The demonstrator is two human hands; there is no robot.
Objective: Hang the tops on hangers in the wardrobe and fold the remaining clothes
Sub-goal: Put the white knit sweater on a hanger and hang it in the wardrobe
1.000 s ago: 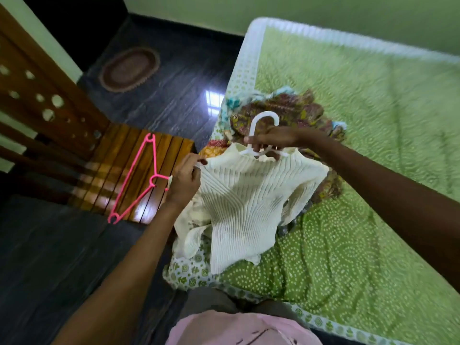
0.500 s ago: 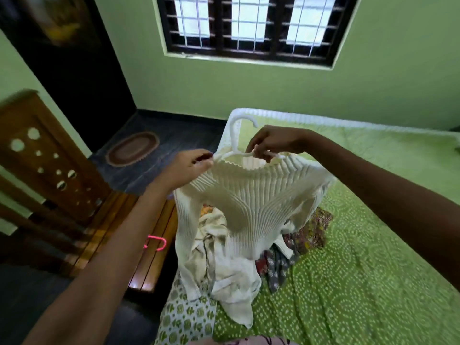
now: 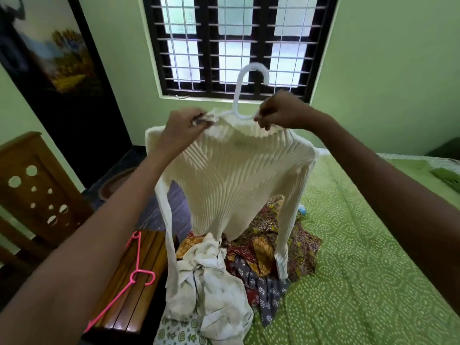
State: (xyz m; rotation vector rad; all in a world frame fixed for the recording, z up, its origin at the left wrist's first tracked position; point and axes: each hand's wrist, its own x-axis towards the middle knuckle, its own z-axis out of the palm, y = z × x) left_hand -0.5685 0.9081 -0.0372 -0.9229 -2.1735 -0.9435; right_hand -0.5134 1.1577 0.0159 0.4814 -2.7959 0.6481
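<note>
**Cream top held up on its hanger**

While I hold it up in front of the window (image 3: pixel 239 43), the cream ribbed top (image 3: pixel 236 183) hangs on a white hanger (image 3: pixel 240 95) whose hook rises at 12 o'clock above the neckline. My left hand (image 3: pixel 184 128) pinches the collar at 10 o'clock of the garment, fingers curled round the knit. My right hand (image 3: pixel 281 110) pinches the collar and the hanger's arm at 1 o'clock. Both sleeves dangle, the cuffs reaching the pile of clothes (image 3: pixel 249 257) at 6 o'clock, on the green bedspread (image 3: pixel 361 257). At 8 o'clock, 1 pink hanger (image 3: pixel 134 275) lies on a wooden slatted bench (image 3: pixel 139 290). A carved wooden panel (image 3: pixel 37 190) stands at 9 o'clock.
</note>
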